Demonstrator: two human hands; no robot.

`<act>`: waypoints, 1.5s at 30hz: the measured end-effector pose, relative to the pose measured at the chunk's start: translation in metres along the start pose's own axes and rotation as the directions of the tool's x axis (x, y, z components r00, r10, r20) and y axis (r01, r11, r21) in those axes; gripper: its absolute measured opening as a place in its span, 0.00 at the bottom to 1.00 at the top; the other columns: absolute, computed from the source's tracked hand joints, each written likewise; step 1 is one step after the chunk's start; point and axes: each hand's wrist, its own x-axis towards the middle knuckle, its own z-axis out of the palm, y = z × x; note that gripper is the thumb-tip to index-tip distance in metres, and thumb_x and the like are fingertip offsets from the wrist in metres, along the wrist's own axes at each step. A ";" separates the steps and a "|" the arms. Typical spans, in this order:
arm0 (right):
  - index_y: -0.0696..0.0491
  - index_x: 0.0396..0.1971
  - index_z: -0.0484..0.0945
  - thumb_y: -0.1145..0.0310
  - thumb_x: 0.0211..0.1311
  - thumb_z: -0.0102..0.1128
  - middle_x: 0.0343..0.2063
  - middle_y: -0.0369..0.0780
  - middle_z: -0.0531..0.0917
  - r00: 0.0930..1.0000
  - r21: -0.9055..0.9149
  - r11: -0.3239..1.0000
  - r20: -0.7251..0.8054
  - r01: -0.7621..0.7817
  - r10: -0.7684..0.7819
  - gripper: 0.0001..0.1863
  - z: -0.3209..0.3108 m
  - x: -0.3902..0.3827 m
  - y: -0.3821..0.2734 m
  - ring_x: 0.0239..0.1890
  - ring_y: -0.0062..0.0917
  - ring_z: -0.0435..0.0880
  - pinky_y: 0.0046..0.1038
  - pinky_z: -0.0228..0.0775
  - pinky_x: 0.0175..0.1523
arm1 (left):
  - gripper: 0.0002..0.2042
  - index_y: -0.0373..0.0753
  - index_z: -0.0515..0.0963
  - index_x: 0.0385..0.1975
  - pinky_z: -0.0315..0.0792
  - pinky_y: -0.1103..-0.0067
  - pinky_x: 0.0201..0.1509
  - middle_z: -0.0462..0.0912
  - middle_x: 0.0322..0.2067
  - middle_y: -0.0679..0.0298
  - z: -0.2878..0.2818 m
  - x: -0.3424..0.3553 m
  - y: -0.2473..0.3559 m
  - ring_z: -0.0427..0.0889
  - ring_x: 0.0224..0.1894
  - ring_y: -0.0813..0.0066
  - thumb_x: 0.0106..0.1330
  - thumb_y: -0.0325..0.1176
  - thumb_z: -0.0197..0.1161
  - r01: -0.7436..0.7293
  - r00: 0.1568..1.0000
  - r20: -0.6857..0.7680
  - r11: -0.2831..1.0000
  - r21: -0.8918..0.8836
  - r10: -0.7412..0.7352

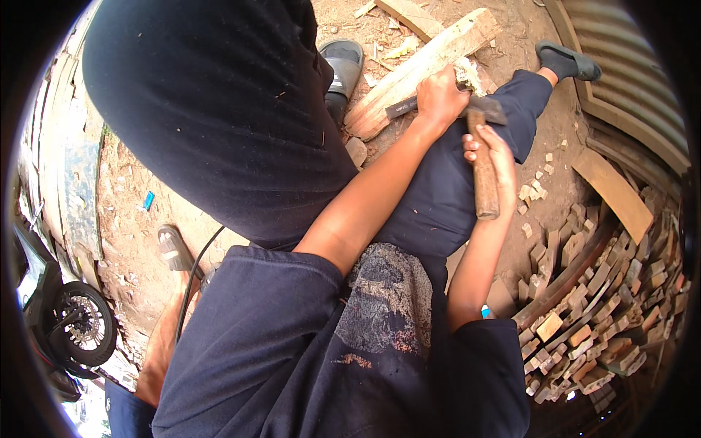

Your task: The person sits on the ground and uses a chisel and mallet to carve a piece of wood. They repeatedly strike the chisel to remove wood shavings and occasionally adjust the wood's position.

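My left hand [441, 98] is closed round a dark flat bar [400, 109], whose one end sticks out to the left of the fist; its kind is not clear. My right hand [496, 155] grips the wooden handle [485, 191] of a hammer. The hammer's dark metal head [491, 109] lies just right of my left fist, above my right thigh. Beyond the left hand, a rough wooden beam [412, 77] rests on the ground. Pale, frayed material [467, 73] shows beside the beam, partly hidden by the hand.
A large pile of cut wood pieces [591, 321] fills the right side, with a loose board [613, 191] above it. Corrugated metal sheeting [635, 66] stands at far right. Another person's leg [164, 343] and a motorcycle wheel [84, 323] are at left. A blue object [149, 201] lies on the dirt.
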 end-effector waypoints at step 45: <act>0.54 0.46 0.66 0.67 0.67 0.50 0.23 0.35 0.72 0.924 -0.441 0.837 -0.041 0.324 -0.380 0.11 0.044 -0.025 -0.086 0.21 0.14 0.71 0.18 0.66 0.23 | 0.15 0.33 0.70 0.30 0.72 0.61 0.34 0.79 0.26 0.48 0.012 0.001 -0.021 0.79 0.32 0.47 0.50 0.35 0.68 -0.177 0.984 0.013 0.984 0.009 0.177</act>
